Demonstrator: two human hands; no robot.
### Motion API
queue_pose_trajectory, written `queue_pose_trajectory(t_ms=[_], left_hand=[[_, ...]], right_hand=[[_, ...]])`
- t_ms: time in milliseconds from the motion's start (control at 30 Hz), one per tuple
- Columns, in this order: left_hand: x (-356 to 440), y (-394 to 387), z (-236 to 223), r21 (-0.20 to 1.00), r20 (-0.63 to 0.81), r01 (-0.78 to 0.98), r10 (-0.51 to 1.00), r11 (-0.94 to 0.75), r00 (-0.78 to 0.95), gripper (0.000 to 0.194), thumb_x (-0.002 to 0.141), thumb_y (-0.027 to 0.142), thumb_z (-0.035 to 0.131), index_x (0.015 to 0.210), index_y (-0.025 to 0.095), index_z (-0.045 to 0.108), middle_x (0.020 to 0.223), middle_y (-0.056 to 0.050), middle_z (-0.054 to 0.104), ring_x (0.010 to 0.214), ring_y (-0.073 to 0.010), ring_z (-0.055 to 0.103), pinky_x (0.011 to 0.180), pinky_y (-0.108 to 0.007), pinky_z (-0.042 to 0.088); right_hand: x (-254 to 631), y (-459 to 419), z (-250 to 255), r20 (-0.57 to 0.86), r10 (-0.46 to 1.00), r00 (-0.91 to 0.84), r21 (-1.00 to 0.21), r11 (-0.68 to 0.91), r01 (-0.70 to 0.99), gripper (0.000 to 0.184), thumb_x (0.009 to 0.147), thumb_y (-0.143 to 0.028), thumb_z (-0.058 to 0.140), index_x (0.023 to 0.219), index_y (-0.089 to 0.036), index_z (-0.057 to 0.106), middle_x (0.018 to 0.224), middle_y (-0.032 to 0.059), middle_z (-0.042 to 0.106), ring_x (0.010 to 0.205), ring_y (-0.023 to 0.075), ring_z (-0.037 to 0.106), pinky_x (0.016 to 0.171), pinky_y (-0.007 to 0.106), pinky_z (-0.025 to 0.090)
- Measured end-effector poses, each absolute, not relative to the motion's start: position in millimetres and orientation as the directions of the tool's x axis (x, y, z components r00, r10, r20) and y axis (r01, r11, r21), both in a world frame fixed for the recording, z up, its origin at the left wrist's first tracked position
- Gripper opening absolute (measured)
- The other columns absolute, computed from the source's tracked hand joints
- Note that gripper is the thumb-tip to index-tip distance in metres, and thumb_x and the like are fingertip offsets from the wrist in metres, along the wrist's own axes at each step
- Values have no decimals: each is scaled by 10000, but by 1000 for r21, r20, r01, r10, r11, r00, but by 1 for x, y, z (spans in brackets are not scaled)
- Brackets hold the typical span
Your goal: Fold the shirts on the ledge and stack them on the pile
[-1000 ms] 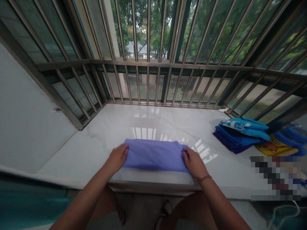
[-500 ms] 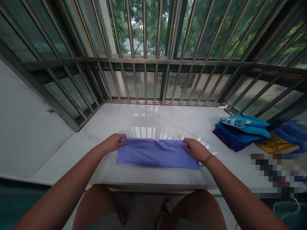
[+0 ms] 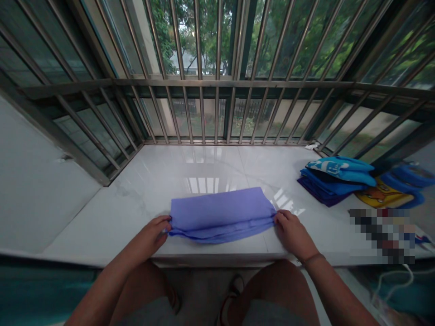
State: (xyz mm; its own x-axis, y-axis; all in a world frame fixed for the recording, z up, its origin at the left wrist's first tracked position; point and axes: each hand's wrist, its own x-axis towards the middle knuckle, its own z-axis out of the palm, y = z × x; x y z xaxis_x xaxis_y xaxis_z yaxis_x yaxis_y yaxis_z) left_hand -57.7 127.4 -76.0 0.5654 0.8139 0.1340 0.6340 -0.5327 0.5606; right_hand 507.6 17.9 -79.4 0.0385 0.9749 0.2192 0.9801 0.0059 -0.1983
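Observation:
A purple cloth [image 3: 217,210], folded into a long strip, lies across the white tiled ledge [image 3: 210,158] in front of me. Its smooth upper part points toward the window, while the lower edge is bunched and creased. My left hand [image 3: 154,233] pinches the cloth's left end near that bunched edge. At the opposite end, my right hand [image 3: 292,228] grips the right corner between thumb and fingers. The cloth's middle sags slightly toward me between the two hands. What kind of cloth item it is, I cannot make out.
Metal window bars [image 3: 217,83] close off the far side. To the right sits a stack of folded blue and purple cloths [image 3: 336,179], beside a yellow item [image 3: 384,194] and a blue item [image 3: 408,176]. A white cord [image 3: 404,276] hangs at lower right.
Both hands have come down toward me, from the cloth's far edge to its near edge. The bunched side now faces me, and the smooth part lies toward the window.

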Motion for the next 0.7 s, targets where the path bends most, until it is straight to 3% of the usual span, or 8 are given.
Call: queue_pose_trajectory(t_ms=[100,167,267,400,500,600,700], left_hand=[[-64,113,-75,609,94,659,866,-441,492,174,983,309,589,1002,259,754,1285,-109,761,1239,-281,715,1105,-423,568],[-59,110,-69,616,75,705,917,-351,392,240,1022,400,560,1025,251,748,1153,-97,779,1108,-272,740,1037,-419,590],[-40,110,-65,617,67,742,957,-261,281,337,1018,502,560,1074,235,756,1091,-98,793,1017,-280,754,994,-436,600],[-17,106,-68,652,45,701,938,-288,343,331,995,487,590,1097,235,778,1139,-98,810,1066,-278,766,1021,-421,588],[-15,95,-69,710,29,655,940,-258,340,351,1018,513,592,1176,255,770,1184,-72,813,1093,-255,767,1016,-383,587],[-24,86,-75,773,-10,609,956,-178,292,356,1029,552,592,1143,263,764,1123,-48,817,1051,-237,767,960,-351,596],[-34,83,-85,815,-46,571,971,-101,236,371,1013,580,610,1113,260,768,1079,-40,816,1023,-234,760,910,-336,595]], right_hand=[[502,11,-86,173,937,303,-304,-242,921,257,1063,-276,455,1117,-150,672,1054,171,745,965,304,731,894,404,546],[492,19,-82,130,875,467,-357,-398,845,451,1113,-442,453,1268,-70,657,1072,220,767,1006,335,760,903,415,555],[471,43,-72,6,832,554,-315,-524,791,686,1099,-617,483,1357,-7,663,1173,299,771,1098,381,770,914,435,560],[464,73,-56,-155,833,531,-221,-553,803,468,1061,-509,590,1064,-91,802,1073,253,809,1028,351,789,858,387,545],[483,79,-38,-154,814,560,-216,-581,785,376,1028,-429,637,900,-114,799,958,224,811,931,322,785,789,351,521],[504,72,-13,-85,782,617,-216,-619,755,356,1058,-371,569,918,-110,768,907,225,793,867,322,761,722,357,484],[498,63,9,42,763,645,-241,-619,748,315,1098,-360,501,1097,-124,711,981,199,785,896,306,746,725,345,461]])
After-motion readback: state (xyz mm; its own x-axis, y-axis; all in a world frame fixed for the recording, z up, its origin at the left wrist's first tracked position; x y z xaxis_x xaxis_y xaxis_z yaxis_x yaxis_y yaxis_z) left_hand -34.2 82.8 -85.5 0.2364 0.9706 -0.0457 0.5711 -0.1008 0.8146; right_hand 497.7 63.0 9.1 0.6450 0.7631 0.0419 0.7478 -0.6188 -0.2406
